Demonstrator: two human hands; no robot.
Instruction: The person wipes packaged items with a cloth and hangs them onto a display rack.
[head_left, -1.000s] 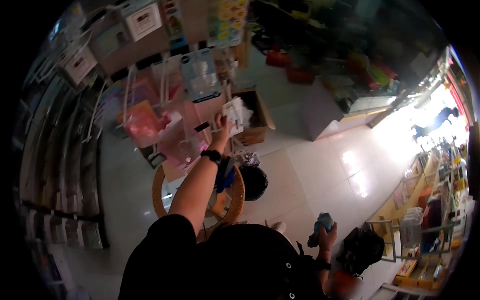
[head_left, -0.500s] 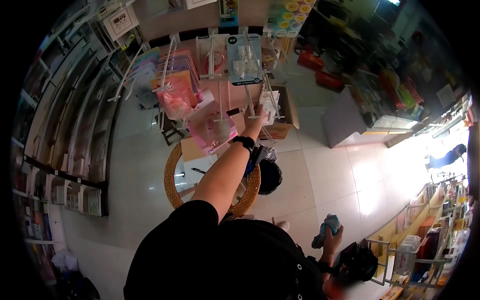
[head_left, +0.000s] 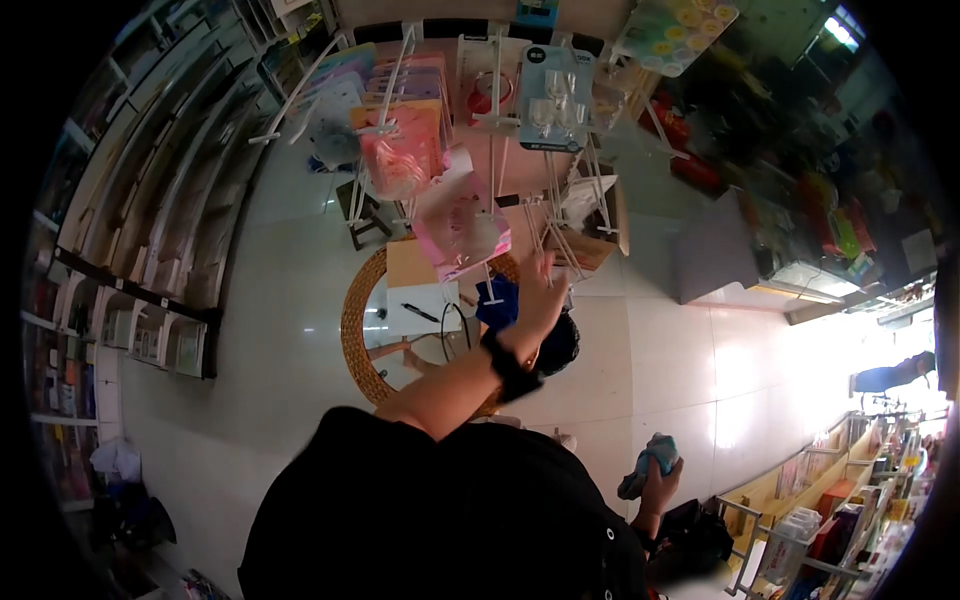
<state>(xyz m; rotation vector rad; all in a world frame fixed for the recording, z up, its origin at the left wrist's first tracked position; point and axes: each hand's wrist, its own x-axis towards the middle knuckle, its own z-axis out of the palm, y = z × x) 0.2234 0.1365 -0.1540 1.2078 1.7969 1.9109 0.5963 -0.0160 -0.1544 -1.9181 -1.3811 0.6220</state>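
My left hand [head_left: 541, 298] is stretched forward at the front ends of the white display hooks [head_left: 553, 200], below a small white package [head_left: 588, 198]. Its fingers are extended and slightly blurred, and I see nothing held in them. Just left of it hangs a pink-bordered package [head_left: 462, 225], with a dark blue item [head_left: 497, 302] lower down. Down at my right side, my right hand [head_left: 660, 487] is closed around a crumpled blue-grey cloth [head_left: 648, 464].
A round woven-rim table [head_left: 357, 335] stands below the hooks, bearing paper and a pen [head_left: 420, 312]. A black bin [head_left: 562, 342] is beside it. Shelves [head_left: 150, 210] line the left; a counter [head_left: 712, 245] is at right. A blue hook package [head_left: 556, 98] hangs above.
My left hand has drawn back toward me from the small white package on the hooks. The view has shifted, moving the display up and right. My right hand still grips the cloth.
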